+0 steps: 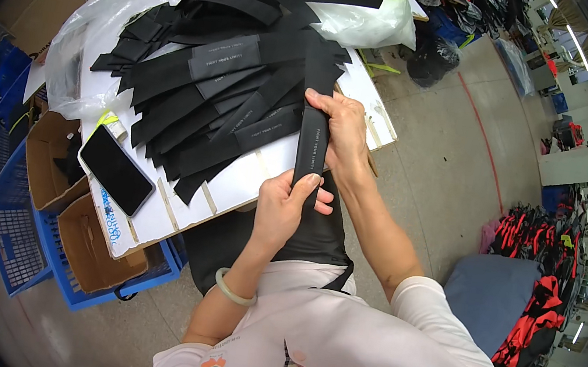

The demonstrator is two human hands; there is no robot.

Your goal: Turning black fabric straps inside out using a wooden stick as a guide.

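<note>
Elastic, a flat matte black band (312, 145) with pale lettering, stretches between left hand (283, 208) and right hand (341, 134), both pinching its ends.

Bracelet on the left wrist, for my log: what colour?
Pale green bracelet, seen in the head view.

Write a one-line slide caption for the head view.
Both hands, left hand and right hand, hold a black strap beside a pile of black straps on a white table.
</note>
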